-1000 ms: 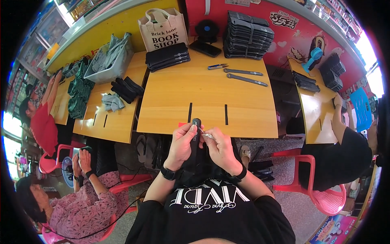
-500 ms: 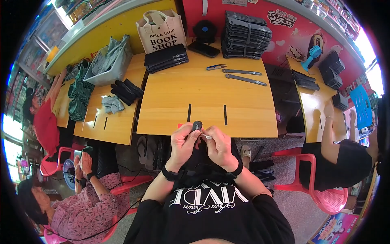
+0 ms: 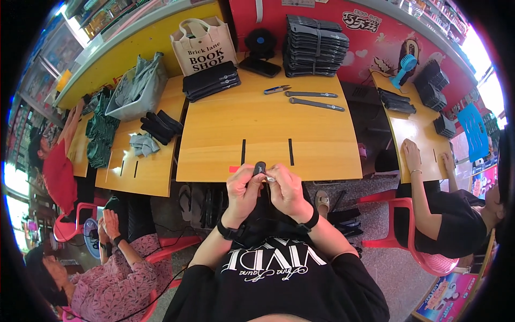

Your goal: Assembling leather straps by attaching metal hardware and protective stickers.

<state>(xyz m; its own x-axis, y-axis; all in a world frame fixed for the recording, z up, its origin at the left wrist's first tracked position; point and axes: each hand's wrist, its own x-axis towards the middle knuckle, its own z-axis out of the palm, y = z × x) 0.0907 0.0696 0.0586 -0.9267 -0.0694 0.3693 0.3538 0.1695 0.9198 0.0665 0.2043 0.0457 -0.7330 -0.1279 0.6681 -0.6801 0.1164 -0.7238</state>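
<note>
Just past the near edge of the yellow desk, both my hands are raised close together. Between thumb and fingers, my left hand grips a dark strap, whose rounded end sticks up with small pale print. Beside it my right hand is closed in a pinch on a small white piece, too small to name. The strap's lower part is hidden by my fingers. Two grey straps with rounded ends lie on the desk, beside blue-handled thread snips.
At the back stand a stack of bundled dark straps, a phone, a black fan, a canvas tote and folded black pieces. A grey bin holds cloth at left. People sit on both sides.
The view has turned slightly, so the desk items sit further left. My hands stay together on the strap and white piece. The person at right has brought a hand onto their desk.
</note>
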